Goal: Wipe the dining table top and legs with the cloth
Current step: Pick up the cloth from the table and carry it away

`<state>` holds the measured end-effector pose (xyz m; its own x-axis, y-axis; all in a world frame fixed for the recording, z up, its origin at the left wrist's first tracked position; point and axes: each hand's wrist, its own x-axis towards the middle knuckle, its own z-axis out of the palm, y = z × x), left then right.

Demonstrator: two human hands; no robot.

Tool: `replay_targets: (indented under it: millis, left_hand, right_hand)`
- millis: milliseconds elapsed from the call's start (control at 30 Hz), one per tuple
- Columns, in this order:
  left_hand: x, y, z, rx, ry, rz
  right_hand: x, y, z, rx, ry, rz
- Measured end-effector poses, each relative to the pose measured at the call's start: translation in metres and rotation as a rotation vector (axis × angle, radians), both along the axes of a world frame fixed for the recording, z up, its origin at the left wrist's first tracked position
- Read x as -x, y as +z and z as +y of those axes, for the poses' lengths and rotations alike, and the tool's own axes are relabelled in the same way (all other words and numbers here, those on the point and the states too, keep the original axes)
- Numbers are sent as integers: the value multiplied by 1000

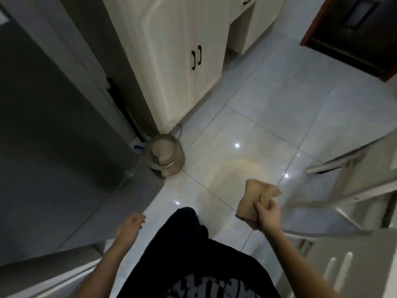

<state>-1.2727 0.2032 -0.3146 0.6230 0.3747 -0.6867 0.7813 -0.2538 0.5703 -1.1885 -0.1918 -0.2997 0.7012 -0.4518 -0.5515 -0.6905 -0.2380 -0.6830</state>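
Here the right hand (268, 214) is closed into a fist on the crumpled tan fabric cloth (255, 200), which bunches up and away from the knuckles and hangs in the air above the glossy pale tiled floor (268, 104), touching nothing else. The left hand (130, 230) is bare, its fingers loosely curled on nothing, and it swings at the far side of the body from that grip.

What matters for the coming move is direction: the pale, white-painted furniture frames (343, 183) lie to the right of the cloth-holding grip and slightly beyond it, their slats and rails slanting across the view. Whether these belong to the dining table or to chairs I cannot tell; no bench top shows clearly. The right hand is much the nearer, so a sweep rightward with the cloth looks likeliest.
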Motion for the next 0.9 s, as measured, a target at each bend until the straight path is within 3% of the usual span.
replay_targets:
  millis: [200,300,533,733,900]
  left_hand:
    - [-139,-16,-4,46,-32,2]
    - [-232,-24,-16,87,-99,-12]
    - [-447,-10,-76,127,-368,-63]
    - [-584,-4,-152,146,-501,-89]
    - [-657,-13,-213,116,-510,-85]
  right_hand:
    - [-102,-18,-11,-12,-16,36]
    - [-147,-78,-48,-13,-95,20]
    - [-249,15,-70,92,-346,47]
    - [-319,17,-126,78,-440,91]
    - [-412,-6,-202,10,-342,103]
